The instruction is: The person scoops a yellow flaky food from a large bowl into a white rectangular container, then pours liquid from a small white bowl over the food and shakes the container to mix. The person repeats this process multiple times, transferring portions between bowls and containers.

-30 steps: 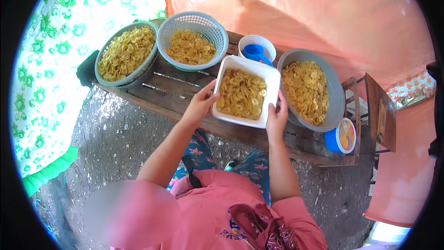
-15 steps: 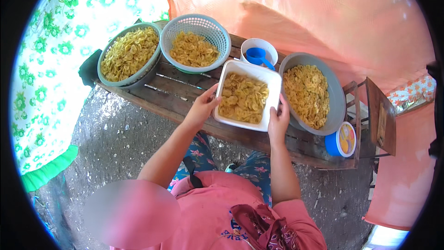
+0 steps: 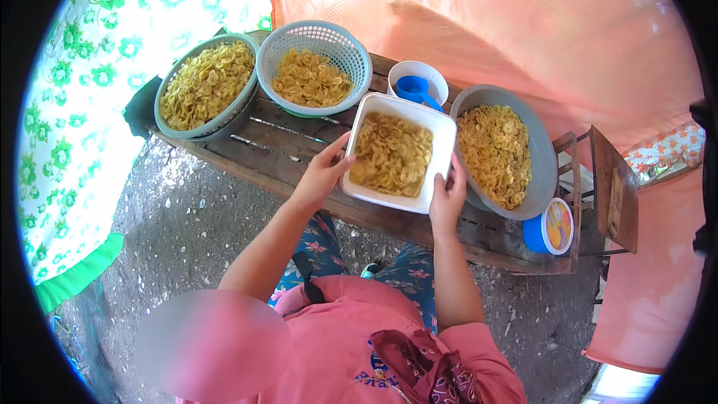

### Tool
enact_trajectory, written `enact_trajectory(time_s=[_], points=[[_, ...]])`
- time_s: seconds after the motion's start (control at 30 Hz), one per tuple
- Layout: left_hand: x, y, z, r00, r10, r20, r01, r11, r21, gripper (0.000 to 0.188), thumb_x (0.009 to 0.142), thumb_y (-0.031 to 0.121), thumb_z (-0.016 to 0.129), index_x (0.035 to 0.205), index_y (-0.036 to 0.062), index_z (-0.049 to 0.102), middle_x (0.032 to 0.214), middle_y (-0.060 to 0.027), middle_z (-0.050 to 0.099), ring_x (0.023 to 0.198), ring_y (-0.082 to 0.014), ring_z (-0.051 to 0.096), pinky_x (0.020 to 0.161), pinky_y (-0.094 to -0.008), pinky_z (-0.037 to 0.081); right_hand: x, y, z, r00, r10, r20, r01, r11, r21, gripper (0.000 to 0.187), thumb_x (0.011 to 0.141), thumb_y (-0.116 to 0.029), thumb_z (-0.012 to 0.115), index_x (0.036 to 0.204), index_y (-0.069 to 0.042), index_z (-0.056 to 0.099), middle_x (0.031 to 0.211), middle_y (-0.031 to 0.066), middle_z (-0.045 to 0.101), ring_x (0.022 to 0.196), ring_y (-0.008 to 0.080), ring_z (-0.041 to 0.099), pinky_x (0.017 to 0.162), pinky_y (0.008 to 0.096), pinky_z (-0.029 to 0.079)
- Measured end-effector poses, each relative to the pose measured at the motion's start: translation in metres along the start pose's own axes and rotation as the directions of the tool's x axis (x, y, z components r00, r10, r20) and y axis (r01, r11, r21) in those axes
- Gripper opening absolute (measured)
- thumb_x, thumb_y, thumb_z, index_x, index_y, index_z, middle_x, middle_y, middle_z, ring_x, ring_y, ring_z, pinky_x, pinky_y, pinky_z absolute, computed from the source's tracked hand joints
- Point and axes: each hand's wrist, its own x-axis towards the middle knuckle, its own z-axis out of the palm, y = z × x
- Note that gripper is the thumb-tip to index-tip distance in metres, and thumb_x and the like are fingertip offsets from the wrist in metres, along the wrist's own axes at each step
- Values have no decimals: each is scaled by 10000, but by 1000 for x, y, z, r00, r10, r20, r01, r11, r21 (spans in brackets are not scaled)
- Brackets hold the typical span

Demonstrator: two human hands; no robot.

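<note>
Between my two hands is a white square plastic tub (image 3: 444, 131), tilted a little, with thin yellow chips (image 3: 390, 156) in it that look like banana chips and are slightly blurred. My left hand (image 3: 324, 171) grips its left side, and my right hand (image 3: 449, 198) grips the lower right side with the thumb over the rim. Just right of the tub stands a wide grey basin (image 3: 544, 153) holding more chips. Behind it is a white bucket (image 3: 435, 75) with a blue dipper (image 3: 413, 89) inside.
A wooden slatted bench (image 3: 273, 139) carries everything. On its left are a light-blue perforated basket (image 3: 345, 41) and a grey-green basket (image 3: 163, 97) heaped with chips. A blue tub with a white rim (image 3: 532, 234) sits at the right end. An orange tarp (image 3: 523, 15) hangs behind.
The chips in the tub have shifted and blurred, as if shaken. The tub and both hands have moved very slightly left, still gripping. Everything else keeps its place.
</note>
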Motion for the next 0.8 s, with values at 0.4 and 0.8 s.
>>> enact_trajectory(time_s=[0.4,0.8], points=[[6,-7,-5,997,-44,55,48,996,-82,560,935,108,597,1448,67,376,915,43,553,827,-35,510,711,-197,428,-1,4,-4,980,173,96,-146,960,-239,486,873,54,520,1351,-13,454,1020,65,576,844,128,536,746,265,445],[6,2,4,998,-60,13,60,998,-28,566,927,101,604,1447,76,380,861,50,512,782,-37,492,691,-191,422,0,3,-7,980,-197,-41,197,980,-9,494,862,55,540,1343,-34,472,856,21,545,736,112,487,675,246,418]])
